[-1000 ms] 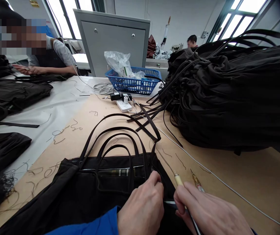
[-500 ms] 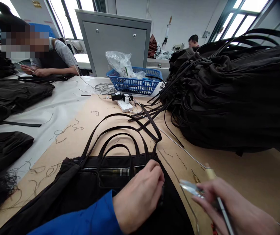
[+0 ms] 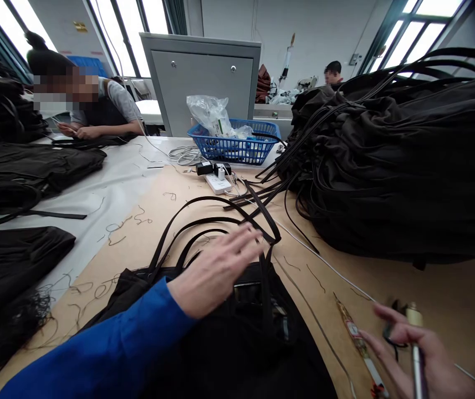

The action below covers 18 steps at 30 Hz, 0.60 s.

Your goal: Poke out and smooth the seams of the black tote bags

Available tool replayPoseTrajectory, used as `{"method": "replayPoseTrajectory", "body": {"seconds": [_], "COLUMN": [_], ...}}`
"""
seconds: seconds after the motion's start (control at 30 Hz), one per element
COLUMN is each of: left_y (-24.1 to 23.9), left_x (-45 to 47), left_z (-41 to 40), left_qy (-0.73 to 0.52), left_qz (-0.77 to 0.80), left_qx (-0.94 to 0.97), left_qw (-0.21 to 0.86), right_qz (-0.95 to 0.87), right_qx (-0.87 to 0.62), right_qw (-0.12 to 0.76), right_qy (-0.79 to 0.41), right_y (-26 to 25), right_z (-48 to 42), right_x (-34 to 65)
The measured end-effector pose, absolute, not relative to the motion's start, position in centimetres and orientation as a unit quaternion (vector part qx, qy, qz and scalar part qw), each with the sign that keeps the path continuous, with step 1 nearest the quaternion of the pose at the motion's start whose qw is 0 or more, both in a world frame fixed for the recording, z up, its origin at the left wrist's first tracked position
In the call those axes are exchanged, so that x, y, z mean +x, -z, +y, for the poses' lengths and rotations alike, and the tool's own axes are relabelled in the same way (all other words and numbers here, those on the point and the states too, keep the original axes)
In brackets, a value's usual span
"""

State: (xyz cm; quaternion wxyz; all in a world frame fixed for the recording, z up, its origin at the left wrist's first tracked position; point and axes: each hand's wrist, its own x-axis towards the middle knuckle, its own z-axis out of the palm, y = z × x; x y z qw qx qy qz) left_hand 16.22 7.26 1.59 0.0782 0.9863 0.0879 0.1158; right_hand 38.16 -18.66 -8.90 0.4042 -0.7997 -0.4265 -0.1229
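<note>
Since the frame half a second ago, the left grip has lifted from the right end of the black bag's mouth and swung up across the handles, while the right grip has drawn away toward the near right corner of the surface. The black bag lies flat near the middle of the near edge, its handles fanned toward the far edge and part of its zip showing below the fingers. The left grip is blurred, its fingers long and loosely spread, clasping nothing; whether the fingertips touch the handles, I cannot tell. The right grip is curled around a pen-like tool; a dark shape beside it is too blurred to name. For good handling here, the left grip would best press lightly with spread fingers, so the cloth stays flat and the handles lie side by side rather than crossed. The pen-like tool should point away from the cloth and from the left wrist, clear of the amber-handled tool lying just beside the right grip. Pinching only one strap at a time seems wise, since dark straps on dark cloth are easily confused.
</note>
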Motion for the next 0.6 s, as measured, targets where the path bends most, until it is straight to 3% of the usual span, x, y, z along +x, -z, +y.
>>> {"method": "replayPoseTrajectory", "body": {"seconds": [0.1, 0.3, 0.6], "left_y": [-1.1, -0.6, -5.2], "left_x": [17.3, 19.5, 18.3], "left_z": [6.2, 7.2, 6.8], "left_qy": [-0.04, -0.05, -0.115], "left_qz": [-0.035, -0.073, -0.132], "left_qx": [0.991, 0.995, 0.984], "left_qw": [0.123, 0.039, -0.014], "right_qz": [-0.55, -0.575, -0.478], "right_qx": [-0.733, -0.683, -0.718], "right_qw": [0.395, 0.449, 0.498], "right_qy": [0.063, -0.004, 0.094], "right_y": [7.3, 7.2, 5.2], "right_z": [-15.9, -12.2, -11.6], "right_x": [33.5, 27.3, 30.5]}}
